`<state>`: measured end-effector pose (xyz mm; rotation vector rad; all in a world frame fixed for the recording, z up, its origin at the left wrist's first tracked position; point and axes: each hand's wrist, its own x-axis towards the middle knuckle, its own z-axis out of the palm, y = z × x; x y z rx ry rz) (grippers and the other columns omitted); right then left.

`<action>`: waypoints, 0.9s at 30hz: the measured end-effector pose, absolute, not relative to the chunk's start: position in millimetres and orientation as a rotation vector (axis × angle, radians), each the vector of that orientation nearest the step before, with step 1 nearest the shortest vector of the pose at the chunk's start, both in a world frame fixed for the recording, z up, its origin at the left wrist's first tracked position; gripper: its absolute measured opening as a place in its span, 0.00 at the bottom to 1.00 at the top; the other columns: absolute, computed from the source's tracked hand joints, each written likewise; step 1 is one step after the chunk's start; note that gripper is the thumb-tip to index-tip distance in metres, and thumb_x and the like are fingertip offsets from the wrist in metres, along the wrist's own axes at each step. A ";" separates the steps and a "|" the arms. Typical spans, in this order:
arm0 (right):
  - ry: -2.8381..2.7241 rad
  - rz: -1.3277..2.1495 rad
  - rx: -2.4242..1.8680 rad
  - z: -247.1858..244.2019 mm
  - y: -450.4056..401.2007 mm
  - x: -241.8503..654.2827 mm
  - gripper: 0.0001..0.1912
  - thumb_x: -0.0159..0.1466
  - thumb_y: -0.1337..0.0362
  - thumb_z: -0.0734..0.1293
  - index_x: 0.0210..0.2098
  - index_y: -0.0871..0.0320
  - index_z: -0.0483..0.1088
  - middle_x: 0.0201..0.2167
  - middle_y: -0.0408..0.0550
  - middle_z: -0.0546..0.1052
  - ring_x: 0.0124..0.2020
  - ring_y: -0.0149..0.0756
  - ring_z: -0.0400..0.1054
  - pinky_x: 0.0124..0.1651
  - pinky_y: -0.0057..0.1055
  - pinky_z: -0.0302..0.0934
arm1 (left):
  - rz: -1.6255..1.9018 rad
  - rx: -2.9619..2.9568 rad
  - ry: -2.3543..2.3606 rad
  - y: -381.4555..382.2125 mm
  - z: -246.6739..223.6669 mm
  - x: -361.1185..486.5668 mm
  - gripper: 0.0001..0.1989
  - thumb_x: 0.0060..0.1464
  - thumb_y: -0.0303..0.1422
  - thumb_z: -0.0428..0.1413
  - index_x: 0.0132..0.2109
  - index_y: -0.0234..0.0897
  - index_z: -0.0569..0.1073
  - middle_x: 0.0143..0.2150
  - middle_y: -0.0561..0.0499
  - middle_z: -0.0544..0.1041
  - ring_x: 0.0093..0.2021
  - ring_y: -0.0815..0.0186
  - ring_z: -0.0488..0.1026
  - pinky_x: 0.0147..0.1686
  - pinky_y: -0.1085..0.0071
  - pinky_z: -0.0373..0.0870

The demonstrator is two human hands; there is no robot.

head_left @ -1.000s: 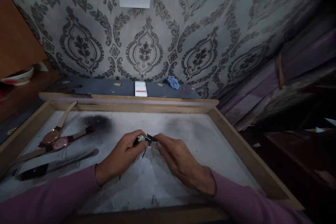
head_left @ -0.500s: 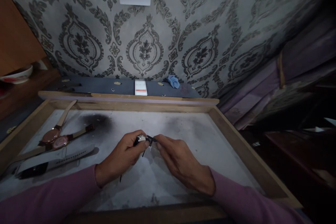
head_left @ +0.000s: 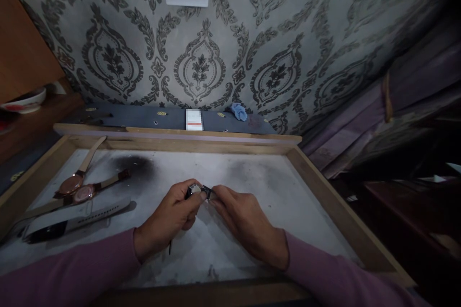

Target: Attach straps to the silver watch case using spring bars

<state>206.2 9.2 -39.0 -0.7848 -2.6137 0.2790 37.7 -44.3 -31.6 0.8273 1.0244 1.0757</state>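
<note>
Over the middle of a shallow wooden tray (head_left: 313, 177), my left hand (head_left: 169, 216) is closed around a small watch (head_left: 195, 189) with a round, light face and a dark strap. The thumb presses at the edge of the watch. My right hand (head_left: 248, 225) pinches the dark strap (head_left: 207, 192) just right of the face, fingertips close to those of the left hand. A thin dark end hangs below my left hand. Several other watches lie at the left of the tray, among them a rose-coloured one (head_left: 83, 194) and a copper-coloured one (head_left: 70, 184).
A pale strap (head_left: 97, 212) lies in the tray's left part. Behind the tray, a phone (head_left: 194, 120) and a crumpled blue cloth (head_left: 238, 112) rest on a dark patterned cover. A bowl (head_left: 25, 101) stands at the left, and a purple curtain (head_left: 353, 120) hangs at the right.
My right hand has shifted slightly left, closer to the watch. The dark piece that hung just under the watch no longer shows. The left hand's lower fingers have curled in slightly.
</note>
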 end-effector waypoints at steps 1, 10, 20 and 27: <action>-2.612 0.269 -0.781 -39.3 9.3 206.1 0.11 0.70 0.65 0.53 0.33 0.57 0.61 0.24 0.44 0.73 0.21 0.30 0.64 0.23 0.26 0.50 | 1.079 0.816 1.019 -44.5 -30.9 38.4 0.14 0.53 0.41 0.57 0.32 0.37 0.64 0.17 0.65 0.52 0.16 0.78 0.46 0.15 0.78 0.41; -2.633 0.191 -0.750 -41.0 10.2 205.6 0.11 0.71 0.66 0.54 0.33 0.58 0.62 0.24 0.44 0.72 0.21 0.29 0.64 0.24 0.25 0.49 | 1.071 0.789 1.012 -45.6 -30.0 39.8 0.16 0.51 0.42 0.58 0.30 0.37 0.62 0.16 0.65 0.54 0.16 0.78 0.46 0.15 0.79 0.42; -2.674 0.087 -0.648 -36.0 13.4 207.4 0.13 0.71 0.66 0.51 0.32 0.58 0.62 0.23 0.43 0.70 0.21 0.30 0.64 0.23 0.26 0.48 | 1.050 0.775 0.985 -45.8 -34.7 36.8 0.14 0.53 0.41 0.58 0.32 0.37 0.62 0.17 0.65 0.52 0.17 0.77 0.44 0.15 0.79 0.43; -2.718 0.153 -0.618 -34.2 16.1 209.9 0.12 0.71 0.67 0.53 0.32 0.58 0.61 0.22 0.42 0.70 0.19 0.28 0.62 0.22 0.27 0.45 | 1.006 0.910 0.977 -44.2 -35.7 34.1 0.15 0.53 0.43 0.57 0.32 0.37 0.62 0.17 0.65 0.53 0.17 0.77 0.44 0.14 0.80 0.44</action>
